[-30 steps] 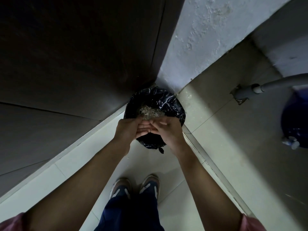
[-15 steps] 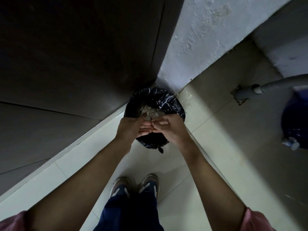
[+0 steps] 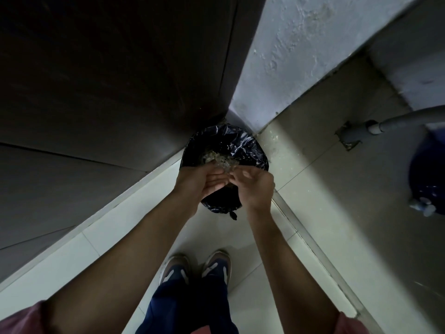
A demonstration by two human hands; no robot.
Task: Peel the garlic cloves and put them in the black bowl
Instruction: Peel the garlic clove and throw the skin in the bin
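Note:
No garlic cloves or black bowl are in view. A bin lined with a black plastic bag (image 3: 240, 143) stands on the floor in the corner, with a heap of pale papery garlic peels (image 3: 218, 158) inside. Both my hands are held together over the bin's near rim. My left hand (image 3: 201, 183) has its palm turned inward and its fingers stretched out. My right hand (image 3: 254, 188) meets it with bent fingers and its thumb on top, touching the left fingertips. Whether anything is pinched between them is hidden.
A dark wooden door (image 3: 108, 80) fills the left, and a rough white wall (image 3: 301, 51) rises behind the bin. A grey pipe (image 3: 375, 126) and a blue container (image 3: 428, 174) are on the tiled floor at right. My shoes (image 3: 195, 266) stand below.
My hands stay over the bin and shift slightly against each other. The left fingers have straightened out more under the right fingertips.

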